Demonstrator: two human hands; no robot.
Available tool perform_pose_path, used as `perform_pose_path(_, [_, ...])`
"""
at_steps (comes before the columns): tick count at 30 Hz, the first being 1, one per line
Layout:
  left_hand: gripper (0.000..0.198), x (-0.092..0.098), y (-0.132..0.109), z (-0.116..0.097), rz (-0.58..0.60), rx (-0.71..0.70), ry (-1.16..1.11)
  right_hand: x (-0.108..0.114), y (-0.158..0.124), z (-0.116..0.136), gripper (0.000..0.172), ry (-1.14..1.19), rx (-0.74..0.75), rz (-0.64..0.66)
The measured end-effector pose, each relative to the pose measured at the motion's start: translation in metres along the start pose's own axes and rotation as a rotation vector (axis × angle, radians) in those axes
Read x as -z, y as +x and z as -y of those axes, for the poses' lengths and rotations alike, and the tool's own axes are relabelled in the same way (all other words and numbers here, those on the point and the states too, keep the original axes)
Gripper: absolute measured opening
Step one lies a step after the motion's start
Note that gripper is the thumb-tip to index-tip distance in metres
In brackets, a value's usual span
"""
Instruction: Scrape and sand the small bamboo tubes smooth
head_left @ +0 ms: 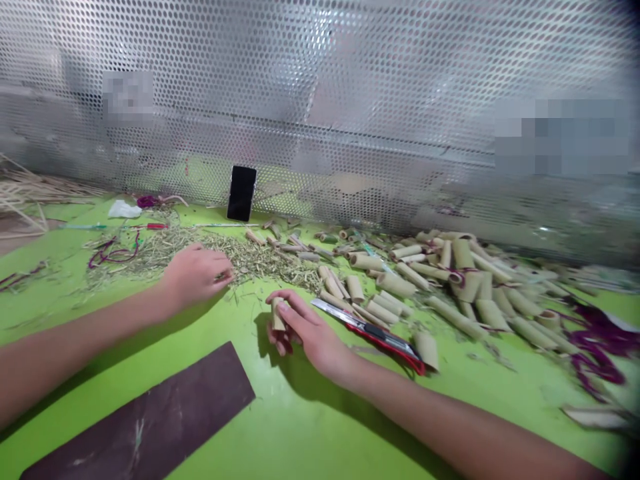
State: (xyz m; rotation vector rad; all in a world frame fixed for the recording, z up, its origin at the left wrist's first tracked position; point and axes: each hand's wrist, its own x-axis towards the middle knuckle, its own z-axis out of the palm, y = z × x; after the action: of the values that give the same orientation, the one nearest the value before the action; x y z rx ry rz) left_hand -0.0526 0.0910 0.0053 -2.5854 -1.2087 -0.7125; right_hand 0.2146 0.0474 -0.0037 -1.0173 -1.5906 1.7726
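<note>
I am gripping a short pale reed tube upright in the curled fingers of my right hand. A utility knife with a red body is lying just beside that hand, to its right. Further right, a large heap of cut reed tubes is spreading across the green table, and a few tubes are wrapped with purple cord.

My left hand is curled on a drift of chopped fibre, though I cannot tell whether it is holding anything. A dark brown board is lying nearer me than that hand, and long dry stalks are lying well beyond it.

Judging by the heap, many tubes look finished already, while those stalks appear uncut.
</note>
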Motion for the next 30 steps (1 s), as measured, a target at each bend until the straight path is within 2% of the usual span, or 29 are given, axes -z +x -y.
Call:
perform_pose_path(3, [0.045,0.011,-0.013,0.004,0.059,0.087,0.094,0.001,0.000,-0.001,0.055,-0.095,0.018,-0.023])
perform_pose_path(6, [0.042,0.029,-0.042,-0.003,0.106,0.114,0.127,0.002,0.001,-0.001,0.047,-0.195,0.062,-0.039])
perform_pose_path(9, [0.045,0.054,-0.080,-0.031,0.209,0.123,0.021,0.002,-0.001,0.004,0.035,-0.320,0.122,-0.067])
perform_pose_path(11, [0.053,0.068,-0.101,-0.054,0.329,0.047,-0.107,0.002,-0.004,0.010,0.026,-0.437,0.175,-0.088])
perform_pose_path(14, [0.050,0.078,-0.114,-0.081,0.457,-0.023,-0.215,0.002,-0.009,0.021,0.022,-0.649,0.237,-0.077])
perform_pose_path(17, [0.051,0.072,-0.108,-0.088,0.492,-0.024,-0.252,0.000,-0.015,0.029,0.021,-0.887,0.357,0.008])
perform_pose_path(22, [0.050,0.041,-0.074,-0.075,0.517,-0.071,-0.303,0.004,-0.013,0.025,0.022,-1.233,0.632,0.131])
perform_pose_path(27, [0.086,0.010,-0.034,-0.055,0.539,-0.009,-0.328,0.016,-0.004,0.012,0.023,-1.359,0.670,0.059])
perform_pose_path(30, [0.093,-0.001,-0.026,-0.047,0.542,-0.031,-0.398,0.016,-0.007,0.010,0.023,-1.351,0.646,0.061])
